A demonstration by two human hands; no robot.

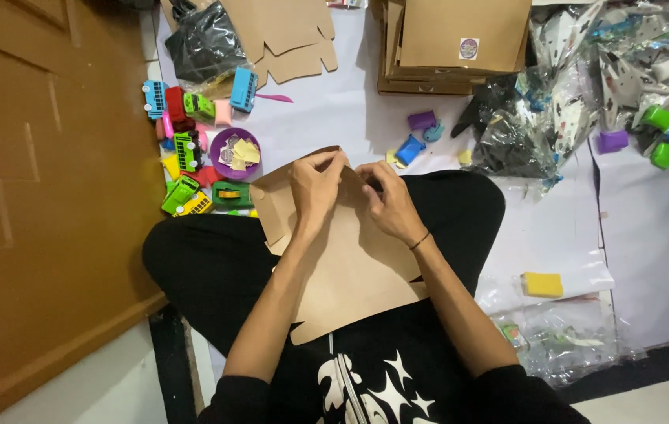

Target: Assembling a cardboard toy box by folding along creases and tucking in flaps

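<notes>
Both hands, left [315, 188] and right [389, 200], pinch the top edge of the cardboard [350, 259] lying across the lap. I'd keep the crease tight and even. Toy buses [185, 149] sit left, flat boxes [452, 43] ahead.

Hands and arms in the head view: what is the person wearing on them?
Both hands, left and right, are bare, with no gloves or rings visible. A thin dark band circles the right wrist. The forearms are uncovered; black sleeves are pushed up near the elbows.
</notes>
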